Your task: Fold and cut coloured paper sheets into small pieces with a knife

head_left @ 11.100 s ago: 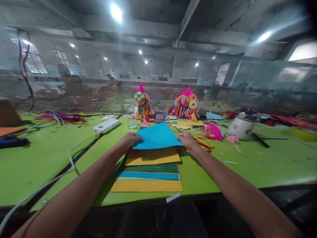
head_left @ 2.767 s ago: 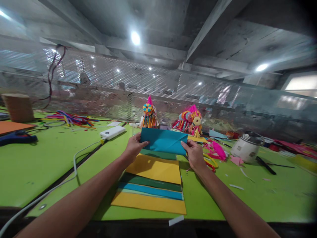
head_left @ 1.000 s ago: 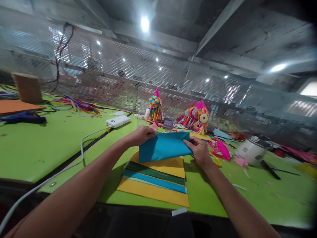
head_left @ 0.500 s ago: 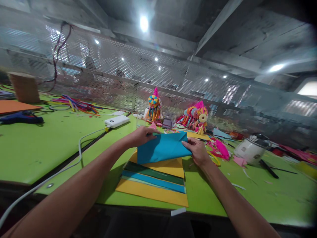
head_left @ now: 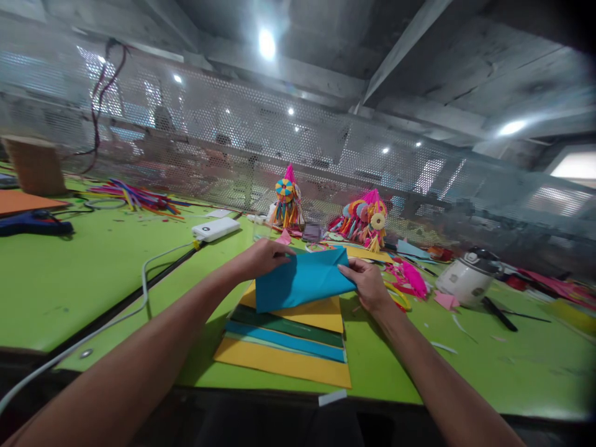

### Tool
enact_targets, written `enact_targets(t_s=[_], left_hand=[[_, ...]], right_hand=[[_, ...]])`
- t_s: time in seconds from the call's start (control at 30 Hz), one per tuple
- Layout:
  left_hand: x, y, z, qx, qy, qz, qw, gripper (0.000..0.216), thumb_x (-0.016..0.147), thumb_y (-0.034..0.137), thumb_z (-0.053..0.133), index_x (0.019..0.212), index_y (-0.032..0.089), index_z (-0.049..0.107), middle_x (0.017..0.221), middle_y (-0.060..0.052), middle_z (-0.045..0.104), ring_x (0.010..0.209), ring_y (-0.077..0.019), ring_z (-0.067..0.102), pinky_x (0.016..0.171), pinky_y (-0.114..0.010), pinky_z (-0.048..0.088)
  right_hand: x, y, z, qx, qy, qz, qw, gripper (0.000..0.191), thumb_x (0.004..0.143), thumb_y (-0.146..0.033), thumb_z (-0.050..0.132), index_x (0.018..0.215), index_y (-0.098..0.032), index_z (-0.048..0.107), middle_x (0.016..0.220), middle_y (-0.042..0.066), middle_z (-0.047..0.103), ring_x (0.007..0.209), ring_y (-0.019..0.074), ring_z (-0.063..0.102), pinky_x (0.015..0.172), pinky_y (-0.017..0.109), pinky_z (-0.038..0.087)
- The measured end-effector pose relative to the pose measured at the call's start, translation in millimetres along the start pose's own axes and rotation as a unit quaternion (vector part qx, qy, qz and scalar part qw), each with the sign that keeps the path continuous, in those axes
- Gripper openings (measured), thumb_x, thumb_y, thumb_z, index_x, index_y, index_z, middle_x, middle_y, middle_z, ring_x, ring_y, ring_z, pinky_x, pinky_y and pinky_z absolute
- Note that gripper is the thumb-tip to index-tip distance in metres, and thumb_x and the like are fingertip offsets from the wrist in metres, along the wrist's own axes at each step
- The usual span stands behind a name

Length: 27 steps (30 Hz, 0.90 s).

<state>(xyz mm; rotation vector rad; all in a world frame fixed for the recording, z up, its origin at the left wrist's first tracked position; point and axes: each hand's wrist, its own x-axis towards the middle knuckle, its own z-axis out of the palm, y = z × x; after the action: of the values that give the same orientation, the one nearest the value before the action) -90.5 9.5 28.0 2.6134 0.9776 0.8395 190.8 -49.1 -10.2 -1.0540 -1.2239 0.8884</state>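
We see the blue sheet (head_left: 302, 282), its long axis running crosswise above the paper stack (head_left: 285, 362) on the tabletop (head_left: 414, 372), between the left hand (head_left: 261, 258), pinching its upper left edge, and the right hand (head_left: 370, 285), pinching its right end.

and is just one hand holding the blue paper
No, the left hand holds the blue paper near its top edge while the right hand pinches its right side.

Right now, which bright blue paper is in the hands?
The blue sheet between the left hand and right hand, tilted up; the other shows only as a strip in the paper stack.
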Motion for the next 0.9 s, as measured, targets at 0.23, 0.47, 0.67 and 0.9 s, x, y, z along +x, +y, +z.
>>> enact_targets(t_s=[0.23,0.47,0.67,0.9], left_hand=[[0.1,-1.1,-1.4,-0.016,-0.006,-0.04,0.999,0.028,0.084,0.029,0.06,0.101,0.015,0.077,0.083,-0.004,0.077,0.072,-0.0161,0.065,0.065,-0.022,0.046],[1.7,-6.7,0.2,-0.007,-0.02,-0.022,1.0,0.029,0.088,0.024,0.054,0.105,0.017,0.076,0.1,-0.005,0.078,0.087,-0.0189,0.07,0.076,-0.025,0.05],[1.7,0.8,4.0,0.077,-0.004,0.008,0.997,0.029,0.089,0.019,0.052,0.106,0.017,0.075,0.103,-0.007,0.077,0.09,-0.0216,0.07,0.079,-0.028,0.05],[0.8,26.4,6.8,0.194,0.026,-0.018,0.98,0.028,0.095,0.031,0.051,0.1,0.017,0.075,0.099,-0.01,0.076,0.087,-0.0236,0.069,0.074,-0.029,0.048]], right_hand=[[0.4,2.5,-1.2,-0.01,-0.008,-0.014,1.0,0.037,0.055,-0.045,0.088,0.069,-0.016,0.069,0.064,-0.001,0.064,0.058,0.0127,0.05,0.057,0.027,0.039],[0.7,3.1,-2.1,-0.015,-0.011,-0.01,1.0,0.036,0.056,-0.044,0.087,0.069,-0.017,0.069,0.065,0.0,0.064,0.06,0.0138,0.052,0.058,0.027,0.039],[1.4,4.8,-2.9,-0.024,-0.005,-0.015,1.0,0.036,0.057,-0.046,0.087,0.07,-0.017,0.07,0.066,0.0,0.066,0.061,0.0153,0.054,0.059,0.029,0.041],[0.6,7.2,0.1,-0.019,0.0,-0.026,0.999,0.035,0.058,-0.045,0.087,0.071,-0.017,0.071,0.069,0.001,0.067,0.063,0.015,0.054,0.061,0.029,0.043]])
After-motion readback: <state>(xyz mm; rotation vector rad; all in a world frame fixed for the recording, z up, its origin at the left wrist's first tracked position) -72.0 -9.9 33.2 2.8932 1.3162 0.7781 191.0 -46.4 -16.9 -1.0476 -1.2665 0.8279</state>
